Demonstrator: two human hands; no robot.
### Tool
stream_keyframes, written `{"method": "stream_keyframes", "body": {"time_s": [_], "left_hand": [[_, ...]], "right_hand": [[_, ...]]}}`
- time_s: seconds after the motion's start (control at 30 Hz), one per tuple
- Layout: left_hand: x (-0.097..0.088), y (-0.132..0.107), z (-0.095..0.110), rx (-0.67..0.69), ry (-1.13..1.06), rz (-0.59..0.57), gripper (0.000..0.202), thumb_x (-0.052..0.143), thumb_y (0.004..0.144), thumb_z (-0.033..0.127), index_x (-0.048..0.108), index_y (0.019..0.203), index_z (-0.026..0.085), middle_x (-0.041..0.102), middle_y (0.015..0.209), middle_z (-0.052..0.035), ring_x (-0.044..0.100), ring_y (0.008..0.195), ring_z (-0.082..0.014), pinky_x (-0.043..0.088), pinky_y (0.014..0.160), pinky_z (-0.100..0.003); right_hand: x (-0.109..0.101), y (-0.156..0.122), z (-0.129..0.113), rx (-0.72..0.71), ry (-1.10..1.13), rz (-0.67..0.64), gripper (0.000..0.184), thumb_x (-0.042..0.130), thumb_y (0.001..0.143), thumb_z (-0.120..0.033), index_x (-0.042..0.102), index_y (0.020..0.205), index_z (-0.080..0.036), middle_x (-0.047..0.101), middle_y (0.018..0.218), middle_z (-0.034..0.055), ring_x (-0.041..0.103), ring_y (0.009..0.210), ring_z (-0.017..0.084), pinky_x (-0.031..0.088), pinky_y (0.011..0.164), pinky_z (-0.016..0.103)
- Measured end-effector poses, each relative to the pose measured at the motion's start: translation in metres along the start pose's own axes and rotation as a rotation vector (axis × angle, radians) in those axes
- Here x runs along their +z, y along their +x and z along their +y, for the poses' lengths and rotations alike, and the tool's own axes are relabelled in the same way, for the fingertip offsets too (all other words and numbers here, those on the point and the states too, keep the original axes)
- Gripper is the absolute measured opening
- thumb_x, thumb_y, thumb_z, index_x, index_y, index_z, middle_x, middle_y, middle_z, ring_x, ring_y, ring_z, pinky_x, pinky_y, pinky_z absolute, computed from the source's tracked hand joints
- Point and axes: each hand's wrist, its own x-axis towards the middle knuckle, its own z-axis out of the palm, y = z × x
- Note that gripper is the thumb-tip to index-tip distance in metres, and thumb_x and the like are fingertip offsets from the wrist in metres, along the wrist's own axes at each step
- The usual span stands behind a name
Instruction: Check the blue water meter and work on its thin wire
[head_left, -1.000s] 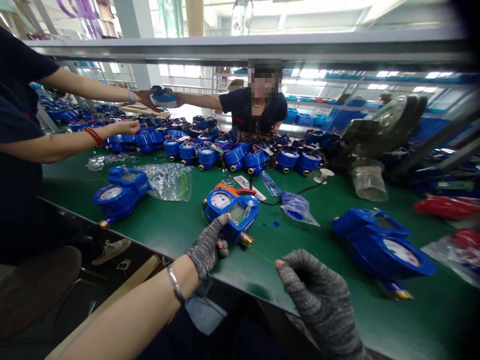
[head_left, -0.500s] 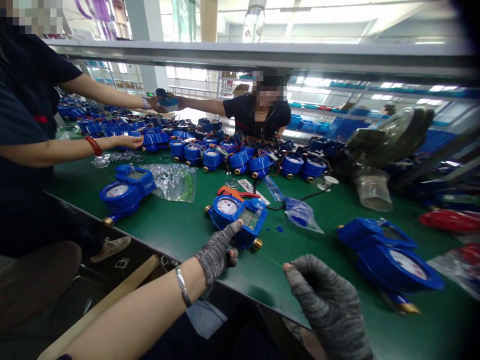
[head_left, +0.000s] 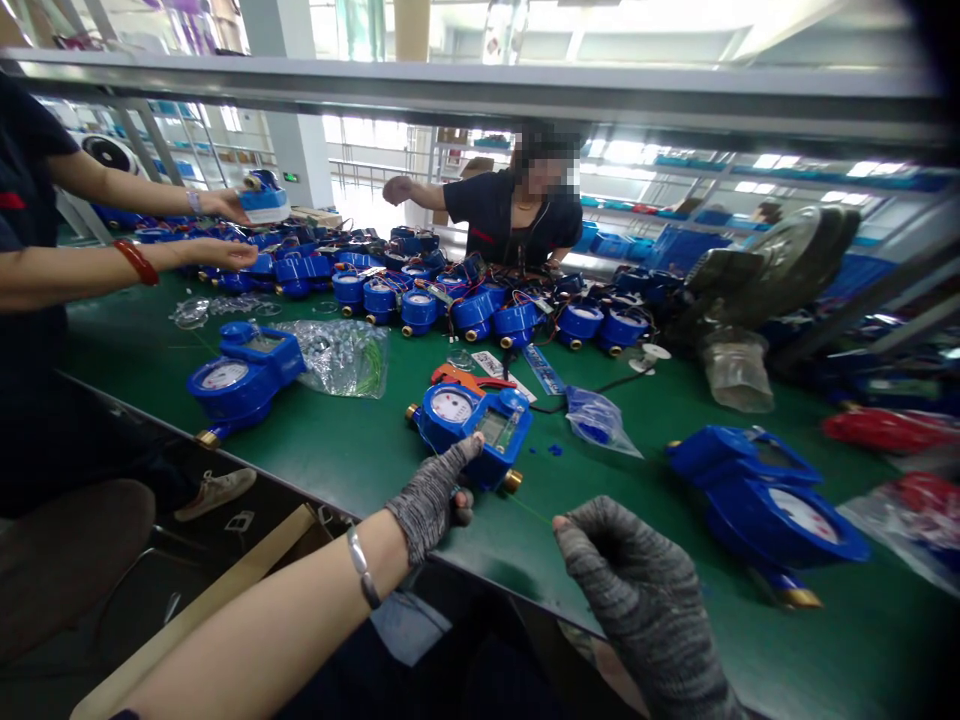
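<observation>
A blue water meter (head_left: pixel 469 425) with a round dial, a small display window and brass ends lies on the green table in front of me. My left hand (head_left: pixel 439 495), in a grey fingerless glove, grips its near side, thumb on the display window. A thin green wire (head_left: pixel 529 508) runs from the meter's near brass end to my right hand (head_left: pixel 637 580), also gloved, which pinches it between thumb and finger. Just behind the meter lies an orange-handled cutter (head_left: pixel 469 378). Small blue bits (head_left: pixel 555 450) lie to its right.
Other blue meters stand at left (head_left: pixel 244 375) and right (head_left: pixel 772 500). Behind are rows of meters with wires (head_left: pixel 457 305), a bag of green wires (head_left: pixel 341 358), a bag of blue parts (head_left: pixel 600 420) and a fan (head_left: pixel 772 265). Two co-workers reach across the far side, under a shelf (head_left: pixel 480 85).
My right hand has shifted slightly left, the wire still pinched. The left co-worker has drawn a blue and white meter part leftward, and the far co-worker's hand has let go of it.
</observation>
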Motion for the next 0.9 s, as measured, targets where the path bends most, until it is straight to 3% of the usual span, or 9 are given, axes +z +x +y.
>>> {"method": "stream_keyframes", "body": {"time_s": [0.37,0.7,0.9], "left_hand": [[0.002,-0.003,0.001,-0.004,0.010,-0.009,0.057,0.077,0.071,0.054,0.062,0.105,0.011,0.049,0.053,0.0035,0.036,0.035,-0.0044,0.029,0.033,-0.014],[0.000,-0.001,0.000,0.042,0.002,-0.059,0.066,0.081,0.065,0.054,0.061,0.112,0.012,0.065,0.078,-0.0060,0.036,0.038,-0.0022,0.027,0.033,-0.016],[-0.001,0.003,-0.002,0.066,0.021,-0.059,0.070,0.080,0.064,0.057,0.061,0.113,0.012,0.061,0.071,-0.0030,0.035,0.039,-0.0022,0.025,0.034,-0.015]], "right_hand": [[-0.001,0.002,-0.012,-0.065,-0.030,-0.015,0.016,0.070,0.079,-0.034,0.064,0.073,-0.020,0.068,0.070,0.0008,0.063,0.061,0.014,0.051,0.054,0.017],[-0.002,0.001,-0.008,-0.044,-0.021,-0.034,0.016,0.070,0.080,-0.034,0.063,0.075,-0.020,0.068,0.072,0.0010,0.063,0.063,0.014,0.051,0.055,0.018],[-0.001,0.000,-0.010,-0.022,-0.032,-0.055,0.019,0.069,0.080,-0.037,0.061,0.074,-0.020,0.065,0.071,0.0013,0.062,0.065,0.015,0.051,0.061,0.021]]}}
